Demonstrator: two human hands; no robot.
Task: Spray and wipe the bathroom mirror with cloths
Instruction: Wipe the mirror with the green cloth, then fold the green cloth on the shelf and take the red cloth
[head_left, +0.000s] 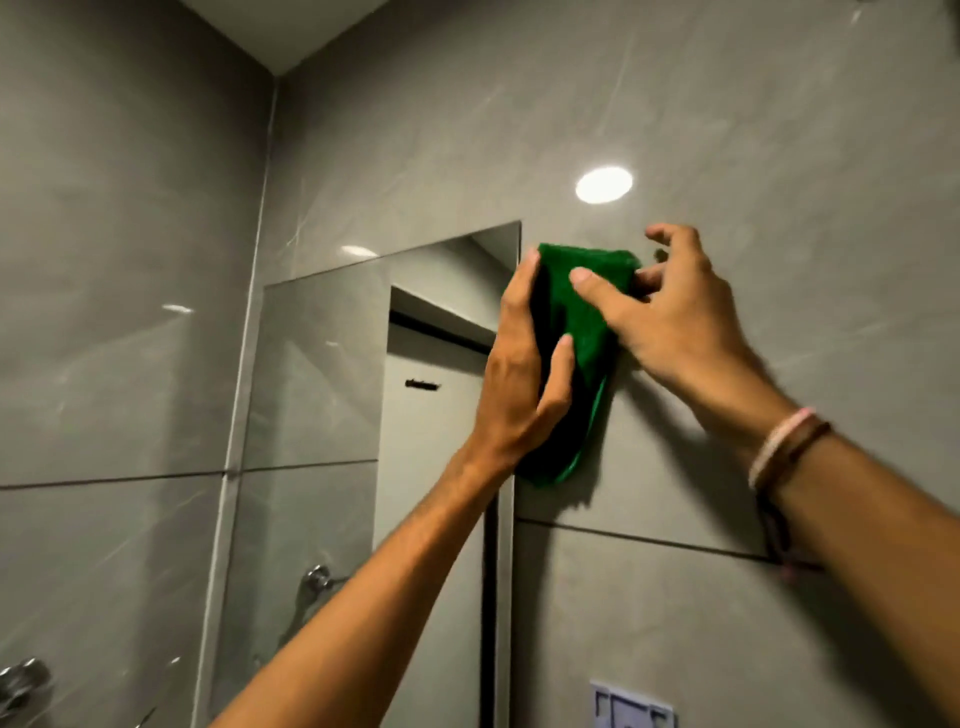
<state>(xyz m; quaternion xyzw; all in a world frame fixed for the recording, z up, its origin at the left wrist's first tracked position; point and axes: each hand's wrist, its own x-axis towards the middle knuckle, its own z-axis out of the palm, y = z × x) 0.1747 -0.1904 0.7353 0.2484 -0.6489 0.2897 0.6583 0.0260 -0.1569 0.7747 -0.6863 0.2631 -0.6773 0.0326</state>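
A frameless mirror hangs on the grey tiled wall, left of centre. A folded green cloth is held up by the mirror's upper right corner, mostly over the bare tile beside it. My left hand wraps the cloth's left side, thumb across its front. My right hand pinches the cloth's upper right edge with thumb and fingers; its wrist wears bracelets. The cloth's lower end hangs below my left hand.
Grey glossy tiles cover both walls, meeting in a corner left of the mirror. A chrome fitting sits at the lower left. A pale wall plate shows at the bottom. A lamp glare shines above the cloth.
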